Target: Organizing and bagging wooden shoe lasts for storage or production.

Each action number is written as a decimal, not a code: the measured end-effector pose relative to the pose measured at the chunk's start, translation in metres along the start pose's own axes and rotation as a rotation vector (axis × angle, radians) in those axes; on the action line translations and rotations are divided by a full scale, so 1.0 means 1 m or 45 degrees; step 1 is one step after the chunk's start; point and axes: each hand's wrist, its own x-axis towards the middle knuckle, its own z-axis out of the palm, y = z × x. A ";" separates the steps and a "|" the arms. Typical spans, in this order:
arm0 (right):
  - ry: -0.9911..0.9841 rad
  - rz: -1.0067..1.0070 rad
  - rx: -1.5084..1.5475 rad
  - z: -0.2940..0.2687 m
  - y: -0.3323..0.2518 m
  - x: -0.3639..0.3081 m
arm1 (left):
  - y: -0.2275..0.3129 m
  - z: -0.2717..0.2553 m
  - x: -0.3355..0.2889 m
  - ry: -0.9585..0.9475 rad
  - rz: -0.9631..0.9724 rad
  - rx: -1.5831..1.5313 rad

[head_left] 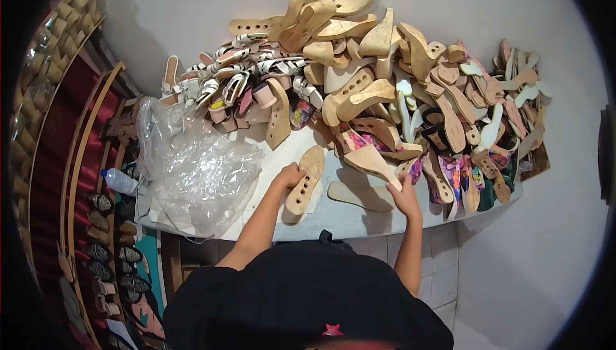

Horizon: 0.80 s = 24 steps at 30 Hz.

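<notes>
My left hand [292, 175] is closed round a pale wooden shoe sole [305, 189] with a row of dark holes. It holds the sole upright near the table's front edge. To the right, my right hand [405, 197] grips the narrow end of a sandal [372, 161] with a beige sole and a colourful floral strap at its wide end. Between my hands a flat, pale sole-shaped piece [360, 196] lies on the table.
Wooden soles [359, 96] are heaped against the wall, with white-strapped sandals [240, 71] left of them and floral-strapped ones at right. Crumpled clear plastic [199, 164] covers the table's left side. A water bottle [120, 182] and a shoe rack [83, 138] stand further left.
</notes>
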 end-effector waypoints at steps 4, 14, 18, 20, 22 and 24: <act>-0.234 0.325 0.168 0.014 -0.035 -0.025 | -0.020 0.012 0.004 0.107 -0.127 -0.182; -0.039 0.053 0.333 0.116 -0.081 -0.051 | -0.033 -0.002 -0.063 -0.451 -0.062 -1.256; -0.014 -0.032 0.252 0.134 -0.121 -0.061 | -0.045 0.007 -0.097 -0.649 0.144 -1.572; -0.070 -0.077 0.202 0.140 -0.127 -0.066 | -0.046 0.010 -0.101 -0.827 0.255 -1.745; -0.120 -0.163 0.151 0.147 -0.125 -0.071 | -0.041 0.016 -0.105 -0.839 0.217 -1.828; -0.128 -0.191 0.065 0.149 -0.124 -0.076 | -0.027 0.027 -0.109 -0.771 0.245 -1.867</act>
